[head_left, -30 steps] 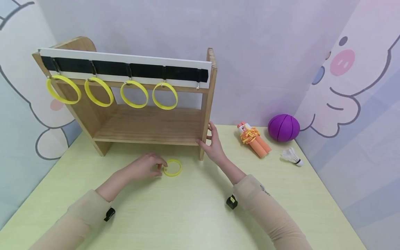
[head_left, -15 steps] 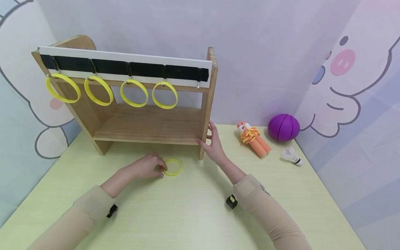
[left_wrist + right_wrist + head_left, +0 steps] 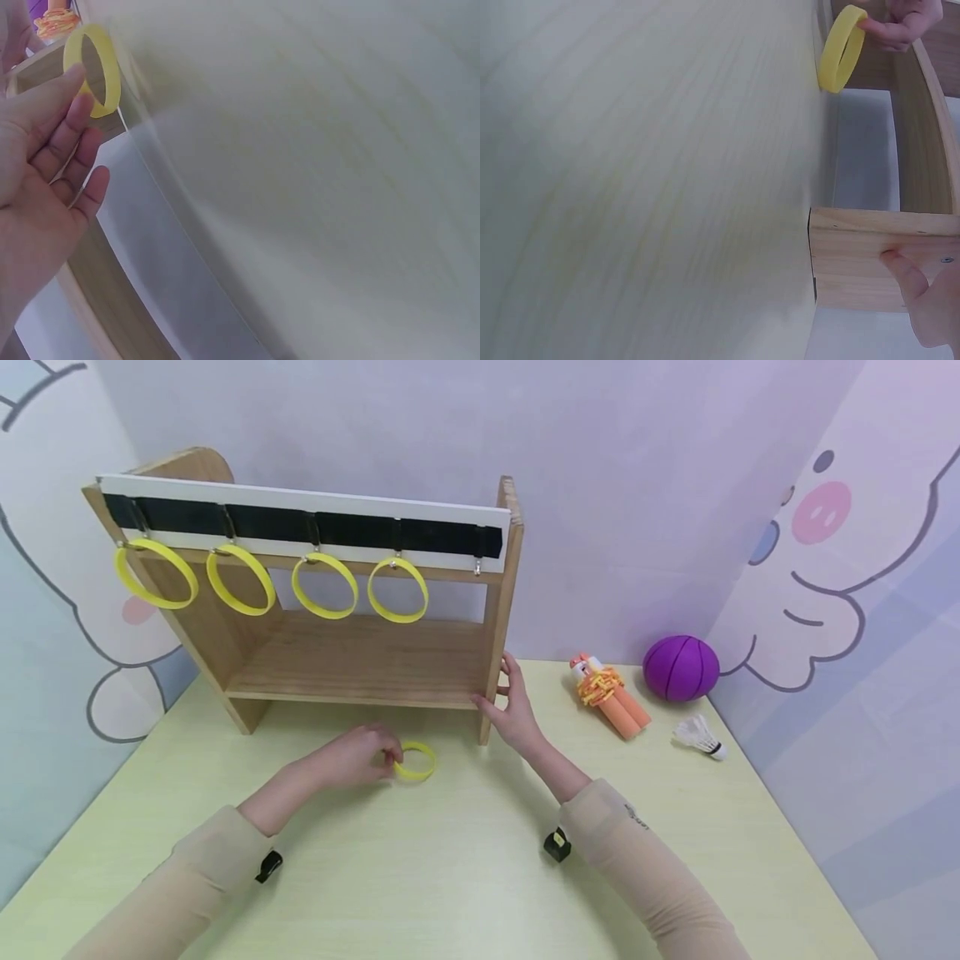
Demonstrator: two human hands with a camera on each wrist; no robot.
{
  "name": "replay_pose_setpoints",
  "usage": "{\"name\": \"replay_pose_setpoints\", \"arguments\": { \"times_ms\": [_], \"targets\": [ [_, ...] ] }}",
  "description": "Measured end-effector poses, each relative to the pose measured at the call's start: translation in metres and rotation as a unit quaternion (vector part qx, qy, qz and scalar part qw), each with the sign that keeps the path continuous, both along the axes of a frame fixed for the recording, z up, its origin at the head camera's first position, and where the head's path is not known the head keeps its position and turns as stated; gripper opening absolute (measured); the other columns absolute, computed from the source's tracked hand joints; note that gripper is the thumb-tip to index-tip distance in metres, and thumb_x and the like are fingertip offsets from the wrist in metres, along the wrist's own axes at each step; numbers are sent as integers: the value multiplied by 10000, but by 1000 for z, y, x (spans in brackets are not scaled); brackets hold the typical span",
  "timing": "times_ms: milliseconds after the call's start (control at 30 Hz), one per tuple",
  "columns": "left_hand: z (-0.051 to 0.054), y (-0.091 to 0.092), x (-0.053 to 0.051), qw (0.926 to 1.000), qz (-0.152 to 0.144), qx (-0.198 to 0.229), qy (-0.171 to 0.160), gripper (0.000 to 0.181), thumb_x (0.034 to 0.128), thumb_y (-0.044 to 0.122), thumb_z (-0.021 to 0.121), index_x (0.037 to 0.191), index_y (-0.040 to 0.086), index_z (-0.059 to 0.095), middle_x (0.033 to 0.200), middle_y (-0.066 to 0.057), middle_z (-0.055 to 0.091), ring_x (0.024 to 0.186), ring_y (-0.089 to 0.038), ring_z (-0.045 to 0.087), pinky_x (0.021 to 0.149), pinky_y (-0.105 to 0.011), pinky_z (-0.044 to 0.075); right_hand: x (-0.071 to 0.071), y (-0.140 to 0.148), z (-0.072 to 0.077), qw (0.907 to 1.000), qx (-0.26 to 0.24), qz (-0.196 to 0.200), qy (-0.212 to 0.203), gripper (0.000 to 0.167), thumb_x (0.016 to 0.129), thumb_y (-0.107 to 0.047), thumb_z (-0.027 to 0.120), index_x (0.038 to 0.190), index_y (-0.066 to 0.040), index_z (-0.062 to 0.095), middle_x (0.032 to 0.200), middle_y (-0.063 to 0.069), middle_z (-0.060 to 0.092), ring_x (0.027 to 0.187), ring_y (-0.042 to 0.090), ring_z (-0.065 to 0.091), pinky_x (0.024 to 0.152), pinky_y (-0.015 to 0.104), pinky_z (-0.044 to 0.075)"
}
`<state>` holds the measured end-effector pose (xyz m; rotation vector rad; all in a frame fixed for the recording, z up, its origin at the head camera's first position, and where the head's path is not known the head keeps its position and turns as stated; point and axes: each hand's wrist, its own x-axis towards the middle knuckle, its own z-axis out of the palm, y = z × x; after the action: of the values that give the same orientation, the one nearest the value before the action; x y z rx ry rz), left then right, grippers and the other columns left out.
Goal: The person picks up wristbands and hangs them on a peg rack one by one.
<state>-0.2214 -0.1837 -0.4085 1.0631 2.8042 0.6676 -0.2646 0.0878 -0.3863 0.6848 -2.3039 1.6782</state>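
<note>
In the head view my left hand is low in front of the wooden shelf. Its thumb and index finger pinch a yellow wristband-like ring by the edge; the ring stands tilted up in both wrist views. My right hand grips the shelf's right side panel, thumb at the front edge, fingers on the outer face. Several matching yellow rings hang from hooks on the black strip across the shelf's top. The rightmost hook carries no ring.
Right of the shelf lie an orange toy wrapped in orange and yellow bands, a purple ball and a white shuttlecock. The pale table stretches toward me. A wall with cartoon animals stands behind.
My left hand has closed in slightly on the yellow ring and now pinches its left edge; the ring has begun to tilt. The right hand stays on the shelf panel.
</note>
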Motion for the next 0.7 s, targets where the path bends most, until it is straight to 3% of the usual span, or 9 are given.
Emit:
{"name": "replay_pose_setpoints", "arguments": {
  "times_ms": [200, 467, 700],
  "targets": [
    [2, 1, -2, 9998, 117, 131, 131, 174, 750, 85, 781, 863, 150, 667, 789, 106, 576, 825, -199, 544, 727, -303, 462, 0, 0, 0, 10000, 13, -20, 39, 760, 852, 33, 638, 1457, -20, 181, 1422, 290, 299, 1002, 481, 547, 775, 511, 535],
    [7, 1, -2, 9980, -13, 235, 587, 178, 745, 42, 766, 835, 148, 654, 772, 122, 560, 791, -188, 537, 689, -282, 447, 0, 0, 0, 10000, 62, -58, -42, 756, 853, 30, 636, 1457, -20, 183, 1432, 279, 298, 1011, 468, 549, 781, 505, 536],
    [15, 5, -1, 9963, 22, 219, 836, 142, 760, 122, 781, 844, 151, 670, 758, 131, 558, 779, -179, 540, 714, -308, 437, 1, 0, 0, 9999, 82, -65, -42, 756, 855, 26, 635, 1457, -20, 181, 1436, 278, 287, 1029, 472, 544, 793, 510, 532]
  ]
}}
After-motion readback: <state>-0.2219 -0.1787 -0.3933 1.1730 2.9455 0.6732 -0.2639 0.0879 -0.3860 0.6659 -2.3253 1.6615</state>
